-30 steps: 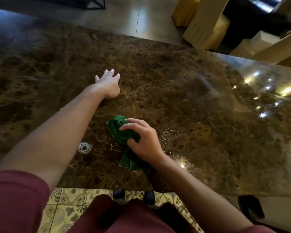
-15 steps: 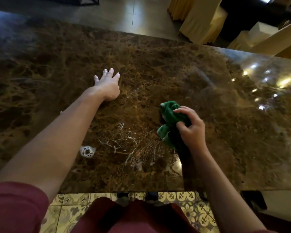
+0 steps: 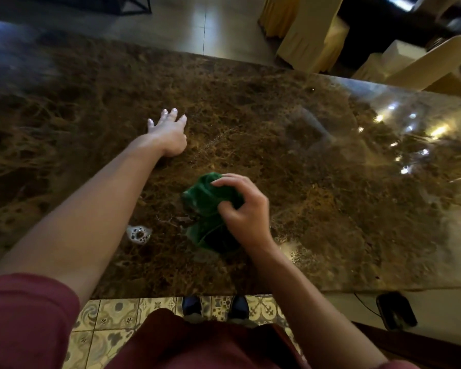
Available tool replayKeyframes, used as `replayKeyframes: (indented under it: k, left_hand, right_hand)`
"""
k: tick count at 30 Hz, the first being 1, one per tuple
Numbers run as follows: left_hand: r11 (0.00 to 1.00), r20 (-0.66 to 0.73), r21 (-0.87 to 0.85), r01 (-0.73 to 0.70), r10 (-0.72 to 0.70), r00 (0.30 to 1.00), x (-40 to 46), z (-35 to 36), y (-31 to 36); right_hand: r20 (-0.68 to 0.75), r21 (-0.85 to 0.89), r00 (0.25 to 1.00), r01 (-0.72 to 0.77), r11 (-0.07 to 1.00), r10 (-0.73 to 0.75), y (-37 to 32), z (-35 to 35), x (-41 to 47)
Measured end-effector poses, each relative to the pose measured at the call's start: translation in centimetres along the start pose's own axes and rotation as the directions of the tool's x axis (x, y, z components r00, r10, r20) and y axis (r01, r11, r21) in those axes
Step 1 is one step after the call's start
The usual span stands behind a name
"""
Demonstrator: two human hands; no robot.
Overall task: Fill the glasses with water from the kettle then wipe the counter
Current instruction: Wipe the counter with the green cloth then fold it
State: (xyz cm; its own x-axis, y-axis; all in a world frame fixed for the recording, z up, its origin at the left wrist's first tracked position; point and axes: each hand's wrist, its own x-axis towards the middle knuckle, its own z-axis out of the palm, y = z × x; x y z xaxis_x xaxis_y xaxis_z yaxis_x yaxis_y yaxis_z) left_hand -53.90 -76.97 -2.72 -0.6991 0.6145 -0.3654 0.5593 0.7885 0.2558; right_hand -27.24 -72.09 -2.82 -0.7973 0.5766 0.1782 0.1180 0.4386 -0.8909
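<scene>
Right hand: the right hand point(image 3: 246, 211) has its grip bunched around the green cloth point(image 3: 210, 209), fingers curled over the top, thumb tucked against the side, pressing it on the desk point(image 3: 317, 209).
Cloth position: half a second ago the cloth sat farther right and farther from the body; now it is back toward the near edge and left, close to where it was a second ago.
Left hand: the left hand point(image 3: 169, 131) lies flat, palm down, grip spread and holding nothing; it has stayed in the same spot across all three frames.
Suds: a small white foam patch point(image 3: 139, 234) sits just left of the cloth, apart from it, beside the left forearm, where it was before.
Wet streaks: the thin white streaks seen earlier between foam and cloth are mostly covered by the cloth or gone; only a faint trace shows at its left edge.
Glasses and kettle: not in view.
Below the desk: patterned floor tiles point(image 3: 117, 312) and dark shoes point(image 3: 192, 304).
</scene>
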Motion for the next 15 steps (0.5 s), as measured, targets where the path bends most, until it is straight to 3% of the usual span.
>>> replayKeyframes:
  k: [3,6,12,15]
  left_hand:
    - [0.999,-0.006,-0.038,-0.025,0.025,1.000,0.1,0.0,-0.5]
    - [0.997,-0.016,-0.059,-0.052,0.051,0.999,0.3,0.3,-1.0]
    - [0.996,-0.035,-0.056,-0.069,0.067,0.997,-0.1,0.2,-1.4]
    - [0.986,-0.168,-0.141,-0.087,0.062,0.984,-1.5,-1.0,-3.2]
  right_hand:
    - [-0.132,-0.076,0.984,-0.128,0.989,0.117,1.3,-3.8,1.6]
    - [-0.056,-0.195,0.976,-0.218,0.956,0.211,2.5,-4.7,2.1]
    - [0.110,-0.380,0.993,0.014,0.925,0.031,1.6,1.4,1.1]
    - [0.272,-0.379,0.960,0.167,0.910,-0.063,0.3,4.4,1.4]
